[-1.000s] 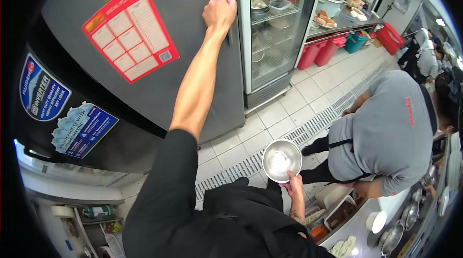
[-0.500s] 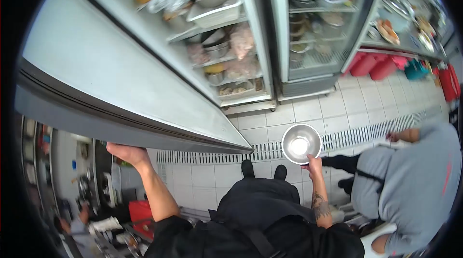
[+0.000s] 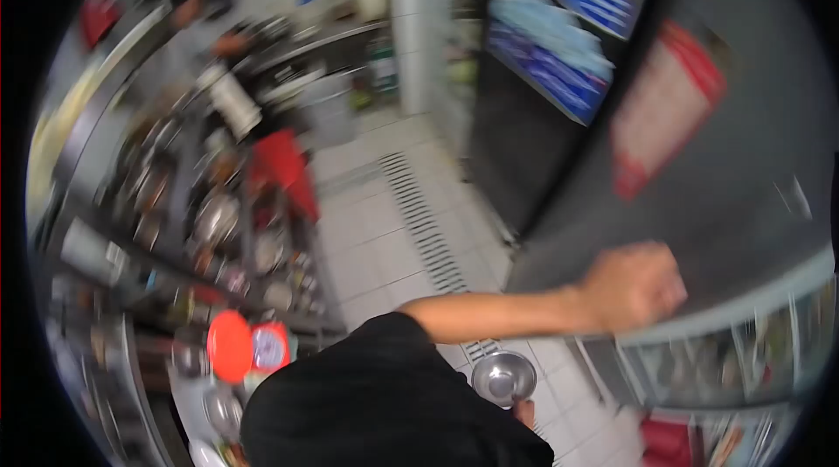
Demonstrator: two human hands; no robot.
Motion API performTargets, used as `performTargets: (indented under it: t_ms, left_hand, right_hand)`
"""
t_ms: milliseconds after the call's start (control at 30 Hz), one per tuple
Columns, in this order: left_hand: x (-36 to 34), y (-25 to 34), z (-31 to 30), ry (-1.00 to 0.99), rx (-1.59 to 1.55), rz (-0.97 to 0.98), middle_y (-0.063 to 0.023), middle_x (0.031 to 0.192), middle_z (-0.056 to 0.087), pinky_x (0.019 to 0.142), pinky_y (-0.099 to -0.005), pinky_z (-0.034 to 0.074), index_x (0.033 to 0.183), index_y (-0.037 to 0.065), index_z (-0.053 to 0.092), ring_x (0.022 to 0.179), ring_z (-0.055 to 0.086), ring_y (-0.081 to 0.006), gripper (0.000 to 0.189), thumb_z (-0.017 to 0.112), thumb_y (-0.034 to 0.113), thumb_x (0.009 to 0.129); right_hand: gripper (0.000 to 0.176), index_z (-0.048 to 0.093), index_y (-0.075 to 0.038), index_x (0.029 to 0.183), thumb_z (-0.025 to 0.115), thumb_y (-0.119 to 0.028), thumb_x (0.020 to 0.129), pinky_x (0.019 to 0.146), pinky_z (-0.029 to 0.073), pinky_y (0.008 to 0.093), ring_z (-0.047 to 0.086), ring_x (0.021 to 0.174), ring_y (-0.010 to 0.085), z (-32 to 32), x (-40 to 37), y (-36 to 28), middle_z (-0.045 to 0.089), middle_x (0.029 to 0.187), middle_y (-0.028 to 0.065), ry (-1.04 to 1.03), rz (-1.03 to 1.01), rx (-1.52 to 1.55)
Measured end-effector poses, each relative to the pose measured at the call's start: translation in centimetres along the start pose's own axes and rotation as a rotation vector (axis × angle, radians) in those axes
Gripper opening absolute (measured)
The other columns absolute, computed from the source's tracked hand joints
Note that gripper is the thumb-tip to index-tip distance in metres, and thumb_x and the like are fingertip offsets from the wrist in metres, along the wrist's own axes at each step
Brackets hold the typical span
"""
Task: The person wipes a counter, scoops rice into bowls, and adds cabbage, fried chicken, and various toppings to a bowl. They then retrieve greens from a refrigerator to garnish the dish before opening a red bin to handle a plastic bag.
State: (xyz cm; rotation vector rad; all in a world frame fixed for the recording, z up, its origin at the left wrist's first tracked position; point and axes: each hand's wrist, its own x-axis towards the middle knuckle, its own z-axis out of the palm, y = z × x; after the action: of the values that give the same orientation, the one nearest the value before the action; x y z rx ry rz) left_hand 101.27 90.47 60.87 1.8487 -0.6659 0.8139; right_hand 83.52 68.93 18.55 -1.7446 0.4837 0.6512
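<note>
My left arm reaches across to the right, and my left hand [image 3: 634,288] is blurred, its fingers curled in a fist with nothing visible in them. It is over the lower part of a dark fridge door [image 3: 559,266], near the door's pale edge. Whether it touches the door is unclear. Low in the view, my right hand [image 3: 524,413] grips the rim of a round metal bowl [image 3: 504,378]. The bowl's shiny inside shows, and nothing can be made out in it.
On the left, a counter holds many metal pans and dishes [image 3: 217,218]. Beyond it stands a person in grey [image 3: 188,48] with a white cloth. A grey bin [image 3: 330,113] and a floor drain [image 3: 419,214] are farther ahead. Glass-fronted shelves [image 3: 743,353] are at the right.
The view has swung left toward the counter and the fridge door's dark outer face. My left hand has left the door's edge and closed into a fist. The bowl remains in my right hand.
</note>
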Motion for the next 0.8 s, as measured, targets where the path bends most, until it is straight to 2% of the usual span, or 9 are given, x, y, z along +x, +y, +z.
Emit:
performTargets:
  t_ms: [33,100,167,233,300,467,533,667,800]
  left_hand:
    - [-1.0,-0.5,0.0,-0.137,-0.033,-0.031,-0.0172,0.097,0.055,0.075,-0.0468,0.047,0.083,0.002,0.055,0.092,0.055,-0.0354,0.032,0.054,0.033,0.086]
    - [-4.6,-3.3,-2.3,0.048,0.208,0.285,-0.0204,0.111,0.052,0.077,-0.0468,0.047,0.091,-0.001,0.057,0.102,0.052,-0.0367,0.036,0.052,0.035,0.088]
    - [-11.7,-8.5,-5.6,-0.1,0.18,0.144,-0.0205,0.105,0.057,0.077,-0.0462,0.048,0.096,-0.002,0.06,0.101,0.055,-0.0368,0.036,0.054,0.032,0.087]
    - [-15.5,-13.2,-11.6,-0.698,0.035,-0.427,-0.0195,0.093,0.061,0.075,-0.0455,0.048,0.097,-0.002,0.062,0.094,0.059,-0.0359,0.035,0.056,0.03,0.085]
    - [-19.7,-16.1,-17.3,-0.725,0.182,-0.661,-0.0178,0.086,0.063,0.073,-0.0467,0.049,0.096,0.003,0.064,0.085,0.062,-0.0359,0.029,0.059,0.028,0.082]
    - [-25.6,-19.2,-28.1,-0.45,0.236,-1.076,-0.0194,0.088,0.065,0.079,-0.0454,0.049,0.103,0.006,0.064,0.088,0.062,-0.0378,0.032,0.06,0.03,0.083]
    - [-26.5,-20.5,-31.1,-0.228,0.172,-1.237,-0.0206,0.1,0.063,0.087,-0.043,0.047,0.112,0.004,0.06,0.1,0.058,-0.0373,0.037,0.061,0.028,0.083]
    - [-28.2,-25.0,-35.7,0.084,0.326,-1.19,-0.022,0.129,0.044,0.099,-0.0397,0.039,0.128,0.003,0.045,0.117,0.047,-0.0386,0.053,0.064,0.024,0.084]
    - [-29.5,-32.9,-40.0,0.313,0.377,-1.346,-0.0235,0.123,0.049,0.094,-0.0417,0.044,0.129,0.002,0.041,0.112,0.053,-0.0381,0.059,0.065,0.032,0.083]
  right_hand:
    - [0.042,0.049,0.017,0.109,0.057,-0.014,0.081,0.045,0.056,0.0394,0.065,0.061,0.0347,0.4,1.0,0.0,0.061,0.088,0.0262,-0.086,-0.028,-0.105]
    - [0.044,0.047,0.017,0.112,0.057,-0.014,0.082,0.045,0.056,0.0388,0.065,0.061,0.0336,2.2,3.2,-1.6,0.061,0.089,0.0258,-0.215,-0.067,-0.246]
    - [0.046,0.046,0.016,0.114,0.057,-0.014,0.082,0.044,0.056,0.038,0.065,0.062,0.0324,6.6,5.9,-3.0,0.061,0.09,0.0247,-0.241,-0.089,-0.26]
    - [0.046,0.045,0.015,0.116,0.057,-0.014,0.082,0.044,0.056,0.0372,0.065,0.063,0.0311,10.1,8.0,-7.5,0.061,0.09,0.0234,-0.241,-0.057,-0.214]
    - [0.045,0.046,0.014,0.116,0.057,-0.014,0.082,0.045,0.056,0.0364,0.065,0.064,0.0299,15.2,9.2,-14.3,0.061,0.091,0.0215,-0.208,0.089,-0.05]
    - [0.044,0.049,0.011,0.114,0.059,-0.017,0.083,0.052,0.057,0.0357,0.064,0.066,0.0255,25.7,14.1,-25.4,0.062,0.093,0.0194,-0.365,-0.039,-0.229]
    - [0.039,0.051,0.009,0.111,0.059,-0.018,0.085,0.049,0.055,0.0332,0.063,0.064,0.0254,30.3,14.5,-29.1,0.063,0.092,0.0182,-0.409,0.007,-0.18]
    - [0.037,0.052,0.007,0.111,0.058,-0.019,0.086,0.049,0.053,0.0321,0.064,0.071,0.0243,38.7,15.5,-37.0,0.064,0.091,0.016,-0.553,0.075,-0.134]
    - [0.034,0.056,0.006,0.108,0.059,-0.018,0.085,0.051,0.052,0.0312,0.064,0.071,0.022,47.5,19.9,-44.0,0.065,0.088,0.0145,-0.652,0.017,-0.162]
